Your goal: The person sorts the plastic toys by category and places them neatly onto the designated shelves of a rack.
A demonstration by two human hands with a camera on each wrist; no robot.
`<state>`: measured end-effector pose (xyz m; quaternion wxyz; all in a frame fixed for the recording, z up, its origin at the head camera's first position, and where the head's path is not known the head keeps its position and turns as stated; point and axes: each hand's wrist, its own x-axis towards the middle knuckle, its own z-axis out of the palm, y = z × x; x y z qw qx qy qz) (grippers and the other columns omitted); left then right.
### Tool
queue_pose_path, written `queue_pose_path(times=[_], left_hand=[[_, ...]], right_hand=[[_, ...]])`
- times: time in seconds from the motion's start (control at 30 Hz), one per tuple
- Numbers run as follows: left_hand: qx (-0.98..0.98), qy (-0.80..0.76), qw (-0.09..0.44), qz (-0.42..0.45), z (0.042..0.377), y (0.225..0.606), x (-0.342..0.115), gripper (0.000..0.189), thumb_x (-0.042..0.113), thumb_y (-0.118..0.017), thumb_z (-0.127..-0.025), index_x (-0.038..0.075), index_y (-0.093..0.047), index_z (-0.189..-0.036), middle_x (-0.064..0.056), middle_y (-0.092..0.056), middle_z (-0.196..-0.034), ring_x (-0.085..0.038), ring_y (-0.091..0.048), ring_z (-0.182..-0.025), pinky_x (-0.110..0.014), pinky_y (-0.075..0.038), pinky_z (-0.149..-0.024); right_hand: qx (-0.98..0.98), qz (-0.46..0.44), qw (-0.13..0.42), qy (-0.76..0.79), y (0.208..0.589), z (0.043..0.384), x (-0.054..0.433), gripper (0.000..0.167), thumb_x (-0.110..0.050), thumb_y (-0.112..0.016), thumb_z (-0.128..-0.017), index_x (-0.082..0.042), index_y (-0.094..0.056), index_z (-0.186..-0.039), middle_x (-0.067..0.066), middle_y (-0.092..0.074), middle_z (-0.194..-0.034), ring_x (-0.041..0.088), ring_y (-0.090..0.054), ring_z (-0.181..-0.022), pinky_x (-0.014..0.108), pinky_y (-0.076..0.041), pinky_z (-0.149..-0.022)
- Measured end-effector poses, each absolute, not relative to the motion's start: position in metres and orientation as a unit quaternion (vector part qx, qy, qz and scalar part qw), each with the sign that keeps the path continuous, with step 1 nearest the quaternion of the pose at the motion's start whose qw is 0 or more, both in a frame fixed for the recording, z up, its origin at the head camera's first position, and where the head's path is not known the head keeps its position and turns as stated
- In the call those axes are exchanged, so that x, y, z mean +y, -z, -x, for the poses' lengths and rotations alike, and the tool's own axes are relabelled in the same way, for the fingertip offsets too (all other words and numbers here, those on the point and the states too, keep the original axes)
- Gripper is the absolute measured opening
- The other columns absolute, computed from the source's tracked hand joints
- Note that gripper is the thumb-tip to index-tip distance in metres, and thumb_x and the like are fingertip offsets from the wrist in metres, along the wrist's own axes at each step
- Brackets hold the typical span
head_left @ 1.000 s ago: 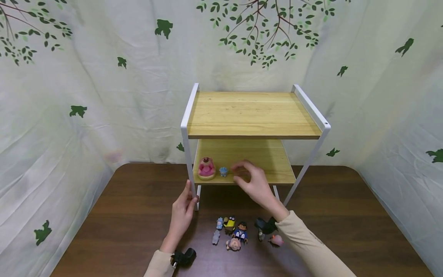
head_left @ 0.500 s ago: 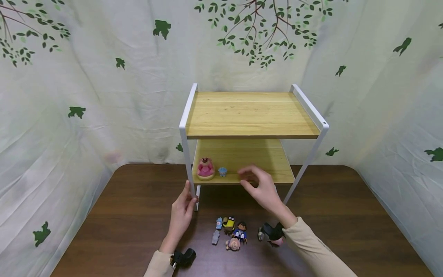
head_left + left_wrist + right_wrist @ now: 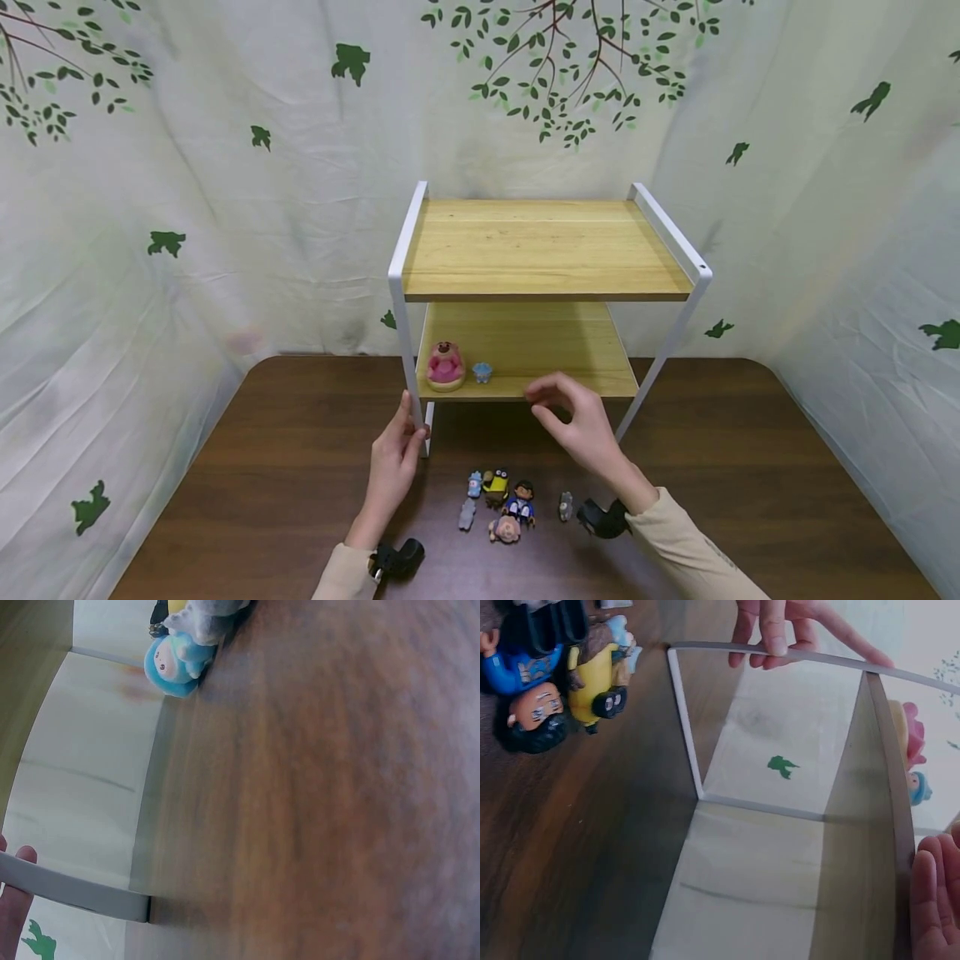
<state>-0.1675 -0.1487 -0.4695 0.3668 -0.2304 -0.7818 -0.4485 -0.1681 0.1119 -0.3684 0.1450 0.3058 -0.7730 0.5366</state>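
My left hand (image 3: pixel 395 454) grips the front left leg (image 3: pixel 82 892) of a two-board shelf (image 3: pixel 547 250), with fingers and thumb on either side of it. My right hand (image 3: pixel 581 421) hovers at the front edge of the lower board, fingers loosely curved and nothing between them. On that board's left side sits a pink bear figure (image 3: pixel 446 367). A small blue figure (image 3: pixel 482 372) stands just to its right. In the right wrist view, fingers (image 3: pixel 926 900) of my right hand appear beside the board edge.
Several toy figures lie on the brown table (image 3: pixel 262 467) before the shelf: a yellow one (image 3: pixel 496 483), a blue-jacketed person figure (image 3: pixel 521 504), a round-faced figure (image 3: pixel 506 528), a grey one (image 3: pixel 467 514) and a light blue one (image 3: pixel 475 483). Another small figure (image 3: pixel 566 506) lies by the right wrist.
My right hand has drawn back from beside the small blue figure, rightward and toward me. Its wrist camera now hides the pink figure on the table. The left hand keeps its place.
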Motion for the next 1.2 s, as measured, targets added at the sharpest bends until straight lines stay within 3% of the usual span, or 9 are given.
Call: queue_pose_path(times=[0.63,0.83,1.03,1.2], left_hand=[[-0.786,0.448,0.360,0.226,0.167,0.470,-0.150,0.082,-0.022,-0.065,-0.076,0.003,-0.029,-0.145,-0.017,-0.055,-0.074,-0.028,-0.058,-0.063,-0.015,-0.051,-0.065],[-0.787,0.447,0.361,0.226,0.167,0.470,-0.150,0.084,-0.022,-0.065,-0.075,0.004,-0.028,-0.146,-0.016,-0.055,-0.073,-0.028,-0.058,-0.063,-0.014,-0.051,-0.065],[-0.786,0.449,0.359,0.225,0.167,0.468,-0.149,0.074,-0.022,-0.065,-0.075,-0.004,-0.032,-0.139,-0.017,-0.056,-0.074,-0.029,-0.060,-0.063,-0.015,-0.052,-0.067],[-0.786,0.449,0.359,0.227,0.167,0.469,-0.149,0.073,-0.023,-0.065,-0.075,-0.005,-0.033,-0.138,-0.017,-0.056,-0.074,-0.029,-0.060,-0.063,-0.016,-0.052,-0.066]], right_hand=[[-0.766,-0.339,0.175,-0.518,0.388,0.158,0.126,0.021,0.019,-0.064,-0.079,0.009,-0.062,-0.097,0.021,-0.065,-0.093,0.033,-0.063,-0.082,0.035,-0.055,-0.072],[-0.776,-0.328,0.165,-0.514,0.398,0.156,0.132,0.020,0.018,-0.065,-0.079,0.008,-0.062,-0.096,0.017,-0.066,-0.091,0.029,-0.065,-0.081,0.034,-0.055,-0.070],[-0.784,-0.315,0.148,-0.513,0.416,0.155,0.139,0.020,0.016,-0.066,-0.080,0.007,-0.063,-0.097,0.013,-0.067,-0.091,0.024,-0.065,-0.080,0.033,-0.055,-0.069],[-0.788,-0.299,0.132,-0.521,0.428,0.155,0.144,0.018,0.013,-0.066,-0.081,0.007,-0.062,-0.098,0.014,-0.067,-0.091,0.028,-0.065,-0.080,0.033,-0.055,-0.068]])
